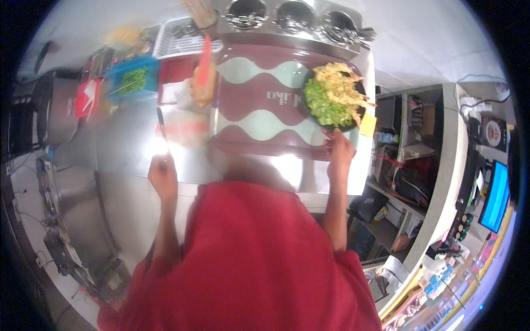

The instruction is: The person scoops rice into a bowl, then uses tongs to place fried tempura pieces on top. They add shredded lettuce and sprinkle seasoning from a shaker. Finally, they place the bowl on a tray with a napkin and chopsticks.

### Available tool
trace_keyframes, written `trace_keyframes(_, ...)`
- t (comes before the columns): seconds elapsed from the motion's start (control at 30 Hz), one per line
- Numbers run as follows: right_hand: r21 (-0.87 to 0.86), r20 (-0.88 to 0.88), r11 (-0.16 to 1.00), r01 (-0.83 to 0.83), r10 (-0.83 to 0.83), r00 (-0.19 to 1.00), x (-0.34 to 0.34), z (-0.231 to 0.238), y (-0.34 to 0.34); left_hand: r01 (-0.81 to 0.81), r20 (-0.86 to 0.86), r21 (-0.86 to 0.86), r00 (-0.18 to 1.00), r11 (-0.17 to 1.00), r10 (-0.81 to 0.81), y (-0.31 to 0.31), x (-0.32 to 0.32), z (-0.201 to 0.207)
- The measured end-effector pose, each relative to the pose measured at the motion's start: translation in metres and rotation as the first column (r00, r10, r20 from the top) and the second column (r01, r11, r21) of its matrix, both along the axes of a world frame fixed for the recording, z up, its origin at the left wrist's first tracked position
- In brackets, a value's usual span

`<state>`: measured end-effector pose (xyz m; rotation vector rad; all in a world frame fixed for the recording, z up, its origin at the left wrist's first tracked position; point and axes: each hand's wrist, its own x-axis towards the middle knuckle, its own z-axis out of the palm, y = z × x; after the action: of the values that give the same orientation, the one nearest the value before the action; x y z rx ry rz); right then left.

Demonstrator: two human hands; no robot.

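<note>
My left hand (162, 170) is closed around a slim utensil with a dark end (160, 117), held upright over the steel counter; its exact kind is blurred. My right hand (340, 149) pinches the near rim of a dark round bowl (360, 88). Golden fried pieces (334, 77) fill the far side of the bowl, with fried tails jutting out to the right. Chopped greens (323, 105) cover its near left. The bowl rests at the right end of a maroon tray (265, 85) with pale green wavy bands.
Steel holders with cutlery (292, 19) stand behind the tray. A white rack (182, 38), a blue tub (133, 74) with greens and a red-handled tool (205, 60) lie to the left. Right of the counter are shelves (408, 160) and a lit screen (494, 196).
</note>
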<state>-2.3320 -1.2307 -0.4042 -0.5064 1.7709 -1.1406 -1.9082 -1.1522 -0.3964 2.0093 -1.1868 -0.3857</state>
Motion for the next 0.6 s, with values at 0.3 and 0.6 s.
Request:
trace_keyframes(0.3,-0.025,0.040,1.000,0.009,-0.008,0.999,-0.020,0.000,-0.006,-0.208,0.094,-0.101,0.972,0.973,0.218,0.057,0.087,-0.063)
trace_keyframes(0.6,-0.092,0.057,0.995,0.039,-0.034,0.998,0.035,0.009,0.045,-0.093,0.283,0.180,0.958,0.979,0.039,0.038,0.105,-0.075)
